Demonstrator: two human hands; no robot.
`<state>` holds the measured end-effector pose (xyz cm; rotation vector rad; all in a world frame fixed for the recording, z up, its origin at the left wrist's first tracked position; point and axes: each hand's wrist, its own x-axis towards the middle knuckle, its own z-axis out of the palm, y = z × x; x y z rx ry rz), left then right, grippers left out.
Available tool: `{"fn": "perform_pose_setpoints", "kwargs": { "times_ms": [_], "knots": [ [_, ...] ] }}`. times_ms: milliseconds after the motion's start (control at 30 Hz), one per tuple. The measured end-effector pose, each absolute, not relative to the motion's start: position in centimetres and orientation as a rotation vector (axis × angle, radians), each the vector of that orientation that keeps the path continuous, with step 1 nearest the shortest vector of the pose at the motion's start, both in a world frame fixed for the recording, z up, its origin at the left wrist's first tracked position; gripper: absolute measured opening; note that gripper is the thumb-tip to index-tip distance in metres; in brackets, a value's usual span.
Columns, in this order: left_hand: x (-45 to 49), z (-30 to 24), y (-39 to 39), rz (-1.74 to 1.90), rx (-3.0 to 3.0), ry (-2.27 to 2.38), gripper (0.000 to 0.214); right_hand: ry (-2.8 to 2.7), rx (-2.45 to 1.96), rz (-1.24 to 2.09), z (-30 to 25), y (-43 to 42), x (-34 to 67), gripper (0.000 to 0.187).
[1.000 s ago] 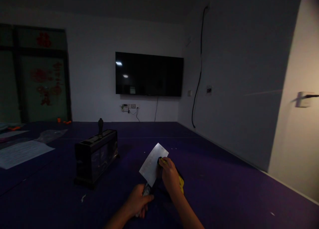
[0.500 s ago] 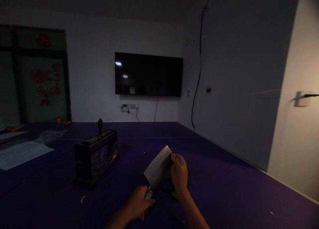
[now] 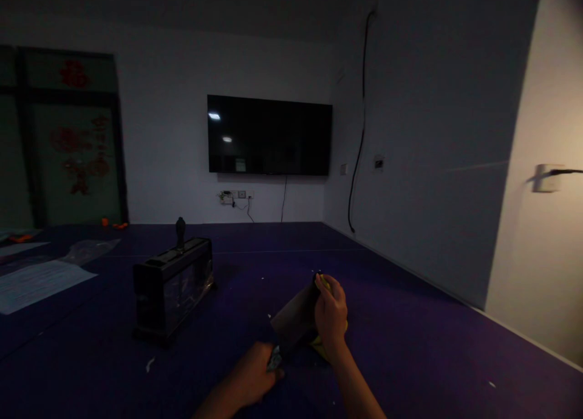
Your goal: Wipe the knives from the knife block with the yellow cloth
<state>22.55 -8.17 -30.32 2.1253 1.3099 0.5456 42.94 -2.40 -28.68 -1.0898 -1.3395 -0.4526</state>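
My left hand [image 3: 254,371] is closed around the patterned handle of a cleaver [image 3: 295,314]. The broad blade slants up and away to the right and looks dark grey in the dim light. At the blade's far end, my right hand [image 3: 331,313] is closed on a small yellow-and-black object [image 3: 324,282], its exact kind unclear, close against the blade. More yellow material [image 3: 319,347] shows below that hand, partly hidden by the wrist. Left of both hands stands a black knife block [image 3: 173,285] with a see-through side and one dark handle upright in its top.
Everything rests on a dark purple surface [image 3: 423,346] dotted with white scraps. Printed paper [image 3: 43,284] and a clear plastic bag [image 3: 93,250] lie at the left, with orange items behind. A television [image 3: 271,136] hangs on the far wall; a wall runs along the right.
The cleaver's blade has turned and dropped slightly, going from bright to dark. My right hand has shifted a little to the right, still near the blade's end. The view has moved slightly.
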Motion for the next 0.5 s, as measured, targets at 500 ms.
{"fn": "perform_pose_setpoints", "kwargs": {
  "times_ms": [500],
  "knots": [
    [22.5, -31.2, -7.6, 0.675, 1.962, 1.284, 0.011, -1.558, -1.064, -0.485, -30.0, -2.8, 39.4, 0.049]
  ]
}}
